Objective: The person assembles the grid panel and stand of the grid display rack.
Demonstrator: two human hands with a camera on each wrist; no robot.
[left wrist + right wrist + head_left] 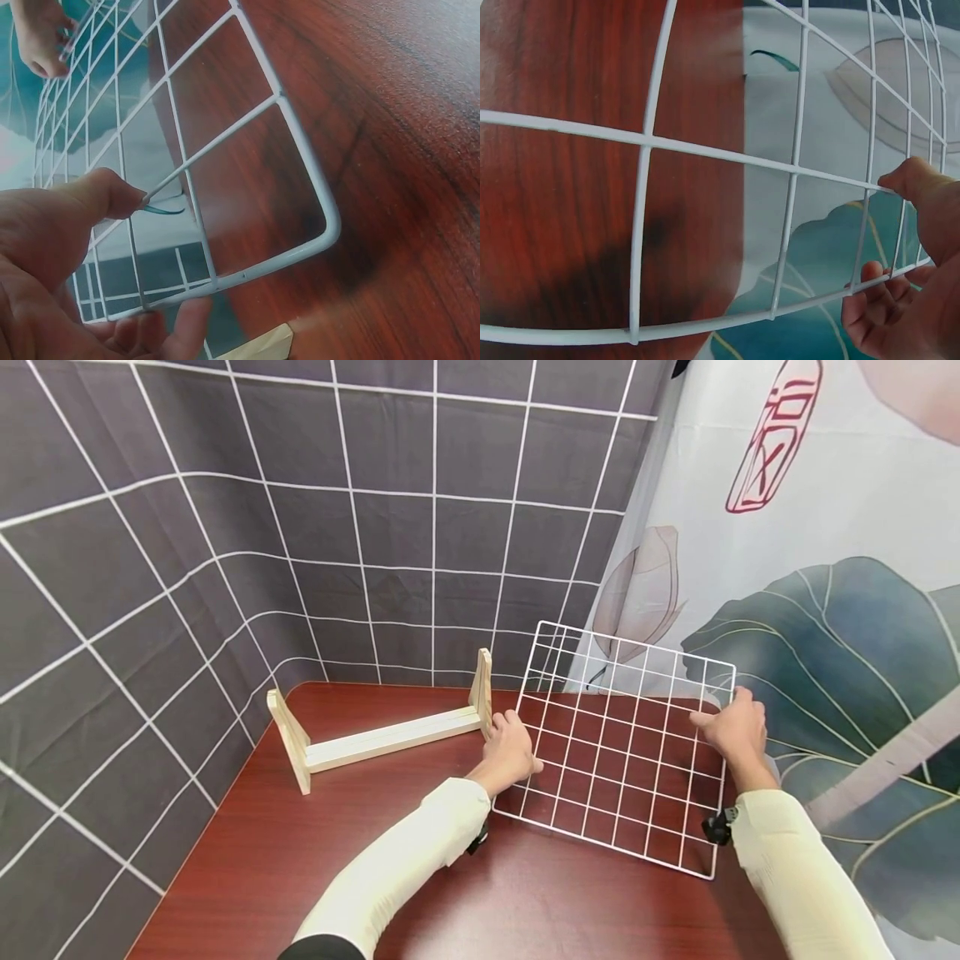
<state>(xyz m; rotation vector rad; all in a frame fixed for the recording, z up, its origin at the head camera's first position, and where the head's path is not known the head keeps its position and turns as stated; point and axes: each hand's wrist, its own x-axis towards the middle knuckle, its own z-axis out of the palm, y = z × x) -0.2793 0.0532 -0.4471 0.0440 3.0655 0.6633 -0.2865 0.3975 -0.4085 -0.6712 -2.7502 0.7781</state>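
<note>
A white wire grid panel (619,747) is held tilted above the reddish-brown table, one hand at each side. My left hand (509,748) grips its left edge; in the left wrist view the thumb (105,193) presses a wire while the fingers curl under the rim. My right hand (738,727) grips the opposite edge near the upper corner, its thumb (911,176) on a wire and the fingers bent round the rim in the right wrist view. Just left of my left hand stands a pale wooden rack (393,739) with two upright end pieces and a long crossbar.
The red-brown wooden table (337,852) meets a dark grey curtain with white grid lines (390,527) at the back and left. A white curtain with leaf prints (840,635) hangs along the right side.
</note>
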